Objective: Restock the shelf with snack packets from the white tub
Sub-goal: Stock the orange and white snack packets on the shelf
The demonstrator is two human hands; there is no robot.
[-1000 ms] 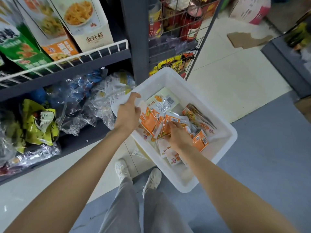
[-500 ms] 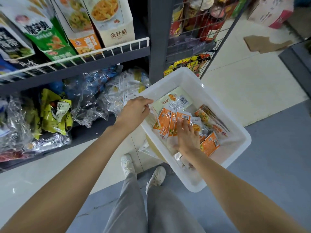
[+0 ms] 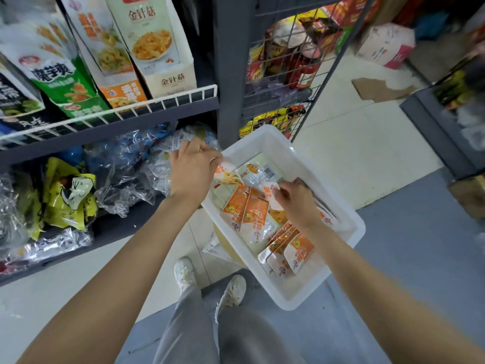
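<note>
Gripping the near left corner of the white tub [image 3: 351,219], the left hand [image 3: 193,166] curls its fingers over the rim. The right hand [image 3: 296,203] is inside the tub, fingers pinching a small white-backed packet [image 3: 273,197] above the orange snack packets [image 3: 249,214]. The tub sits just beside the lower shelf [image 3: 105,132], which holds clear plastic bags [image 3: 126,169].

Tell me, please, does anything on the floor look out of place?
Yes. A torn piece of cardboard lies loose on the pale floor tiles, and white packaging lies on the floor, sticking out from under the white tub.
</note>
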